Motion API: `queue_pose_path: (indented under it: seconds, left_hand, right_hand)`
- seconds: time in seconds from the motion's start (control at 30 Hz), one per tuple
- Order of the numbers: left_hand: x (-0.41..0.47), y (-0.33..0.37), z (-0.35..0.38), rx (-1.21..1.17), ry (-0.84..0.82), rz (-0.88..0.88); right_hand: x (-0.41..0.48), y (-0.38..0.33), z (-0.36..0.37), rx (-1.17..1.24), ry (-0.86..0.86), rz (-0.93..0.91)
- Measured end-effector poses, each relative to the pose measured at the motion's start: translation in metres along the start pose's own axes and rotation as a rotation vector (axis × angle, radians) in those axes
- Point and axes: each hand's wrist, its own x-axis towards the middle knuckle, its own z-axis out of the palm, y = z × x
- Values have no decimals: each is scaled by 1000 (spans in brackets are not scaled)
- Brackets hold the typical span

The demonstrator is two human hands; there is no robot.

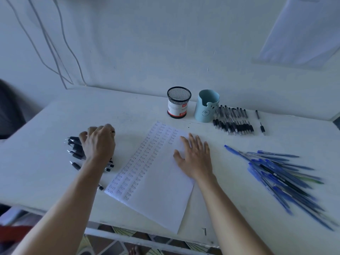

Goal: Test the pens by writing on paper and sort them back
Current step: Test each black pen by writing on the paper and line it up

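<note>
pale wall (147, 43) at the rear, faintly scuffed. thin cables (48, 39) hang down its left side towards the back edge of the white surface (55, 181). a pale sheet (303, 30) hangs at upper right. patterned floor tiles (119, 245) show below the near edge. dark blurred shape (9, 111) at far left. light dim, cool, even.

Handwritten "test" repeats in columns down the paper (160, 190).

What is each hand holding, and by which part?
Right hand: nothing, flat on the paper. Left hand: curled over the black pens; its hold cannot be told.
</note>
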Motion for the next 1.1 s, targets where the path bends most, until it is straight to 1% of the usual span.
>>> queue_pose_path:
  seconds: [0.1,0.13,0.17,0.2,0.3,0.37,0.4,0.5,0.57,0.73,0.8,0.9,0.97,1.03,1.1]
  left_hand:
    - [2,4,4,-257,235,304]
    - [1,11,3,-370,255,377]
    - [-1,19,0,-492,239,409]
    - [-5,27,-5,-611,213,404]
    - [-16,53,-16,-920,158,241]
    - [-16,68,-23,-1167,46,83]
    - [-14,73,-25,-1250,-29,28]
    - [-14,86,-26,-1399,-254,-19]
    - [-15,92,-26,-1486,-323,-83]
    - [-12,103,-26,-1642,-303,-285]
    - [-11,106,-24,-1692,-298,-312]
    - [-7,110,-15,-1674,-287,-301]
    - [-6,112,-7,-1677,-283,-352]
    - [-6,112,-1,-1791,-299,-443]
    - [-7,112,7,-1904,-333,-482]
  right_hand:
    - [0,0,1,0,-6,6]
    - [0,0,1,0,-6,8]
    - [0,0,2,2,-6,8]
    - [-1,1,2,6,-7,9]
    - [-1,1,3,17,6,7]
    - [-1,1,4,14,16,8]
    - [-1,1,4,16,21,10]
    - [-2,1,5,25,35,9]
    - [0,2,6,19,41,7]
    - [0,1,6,7,42,9]
    - [-1,1,7,21,59,5]
    - [-1,1,7,38,65,9]
    - [-2,1,5,34,49,8]
    - [-1,2,4,30,31,5]
    - [-1,2,5,25,28,2]
